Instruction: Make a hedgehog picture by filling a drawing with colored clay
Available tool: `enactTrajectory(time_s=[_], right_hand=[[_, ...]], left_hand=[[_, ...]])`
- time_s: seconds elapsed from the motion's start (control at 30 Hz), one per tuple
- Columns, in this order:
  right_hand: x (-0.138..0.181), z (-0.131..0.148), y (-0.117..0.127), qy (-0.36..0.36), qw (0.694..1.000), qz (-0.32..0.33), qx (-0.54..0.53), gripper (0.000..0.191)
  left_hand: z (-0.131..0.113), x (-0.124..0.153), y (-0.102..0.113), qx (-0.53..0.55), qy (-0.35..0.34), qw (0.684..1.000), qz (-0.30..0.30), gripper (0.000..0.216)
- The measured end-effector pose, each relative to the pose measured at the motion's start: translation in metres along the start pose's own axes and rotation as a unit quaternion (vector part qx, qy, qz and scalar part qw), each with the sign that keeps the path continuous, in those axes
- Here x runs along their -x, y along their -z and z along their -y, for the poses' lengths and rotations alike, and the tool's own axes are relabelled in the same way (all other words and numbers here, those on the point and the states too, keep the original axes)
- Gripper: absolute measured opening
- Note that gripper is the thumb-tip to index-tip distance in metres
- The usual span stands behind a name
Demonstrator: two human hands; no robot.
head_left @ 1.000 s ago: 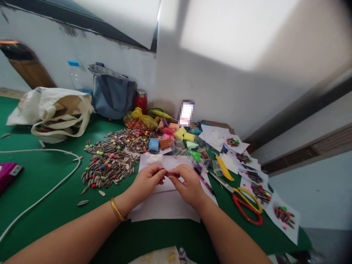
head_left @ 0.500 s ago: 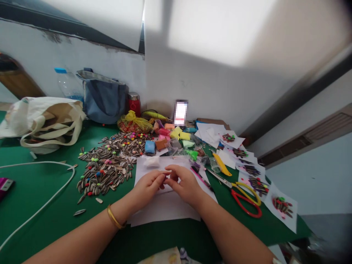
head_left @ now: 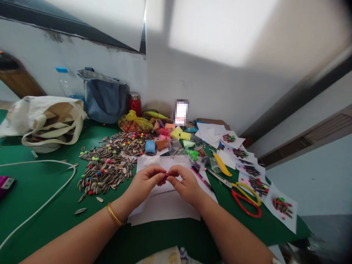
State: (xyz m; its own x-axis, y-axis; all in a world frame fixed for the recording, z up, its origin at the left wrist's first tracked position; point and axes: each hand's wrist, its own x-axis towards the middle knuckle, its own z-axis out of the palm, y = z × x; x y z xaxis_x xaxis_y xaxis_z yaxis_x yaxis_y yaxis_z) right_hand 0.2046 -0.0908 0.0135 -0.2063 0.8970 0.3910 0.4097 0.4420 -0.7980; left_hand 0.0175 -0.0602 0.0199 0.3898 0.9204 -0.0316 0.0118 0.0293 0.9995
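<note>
Over a sheet of white paper [head_left: 170,212], my left hand [head_left: 147,183] and my right hand [head_left: 184,184] meet fingertip to fingertip. Both are closed in a pinch on a small purple piece [head_left: 166,175], possibly modelling clay; the fingers cover most of it. A gold bangle [head_left: 114,215] circles my left wrist. Left of the paper spreads a heap of striped sunflower seeds [head_left: 106,176] mixed with small coloured bits. A white lump [head_left: 152,160] rests on the paper just beyond my left hand. Beside my right hand lies a slim pink-and-black tool [head_left: 202,179].
Scissors [head_left: 243,211] with red and yellow handles and a yellow cutter [head_left: 222,165] lie to the right. Papers bearing seed arrangements [head_left: 283,208] line the right edge. Coloured clay packs [head_left: 150,146], a phone [head_left: 181,112] and bags [head_left: 106,101] stand behind. A white cable [head_left: 46,205] crosses the left.
My fingers have shifted around the purple piece, and the right fingertips have come down closer to the left ones. More of the piece shows between them. The table items stay put.
</note>
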Motion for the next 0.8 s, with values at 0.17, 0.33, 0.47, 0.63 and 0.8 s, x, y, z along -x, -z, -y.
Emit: enactTrajectory(time_s=[0.17, 0.33, 0.47, 0.63, 0.8], right_hand=[[-0.0015, -0.0036, -0.0013, -0.021, 1.000, 0.016, 0.005, 0.023], [-0.0026, -0.0029, -0.0005, -0.013, 0.999, -0.010, 0.030, 0.014], [-0.0044, -0.0033, 0.0012, -0.050, 0.997, -0.053, 0.011, 0.011], [-0.0045, -0.0012, 0.0009, -0.061, 0.995, -0.020, -0.079, 0.020], [-0.0022, 0.0009, -0.0024, -0.046, 0.998, -0.009, -0.048, 0.011]], left_hand=[[0.0007, 0.0011, -0.0012, -0.033, -0.031, 0.999, -0.020, 0.028], [0.0026, -0.0013, 0.0019, -0.049, -0.029, 0.997, -0.048, 0.020], [0.0006, -0.0048, 0.0051, 0.009, -0.004, 0.994, -0.106, 0.025], [0.0024, -0.0066, 0.0057, 0.050, 0.023, 0.993, -0.103, 0.034], [0.0036, -0.0029, 0.0019, 0.043, 0.027, 0.997, -0.050, 0.038]])
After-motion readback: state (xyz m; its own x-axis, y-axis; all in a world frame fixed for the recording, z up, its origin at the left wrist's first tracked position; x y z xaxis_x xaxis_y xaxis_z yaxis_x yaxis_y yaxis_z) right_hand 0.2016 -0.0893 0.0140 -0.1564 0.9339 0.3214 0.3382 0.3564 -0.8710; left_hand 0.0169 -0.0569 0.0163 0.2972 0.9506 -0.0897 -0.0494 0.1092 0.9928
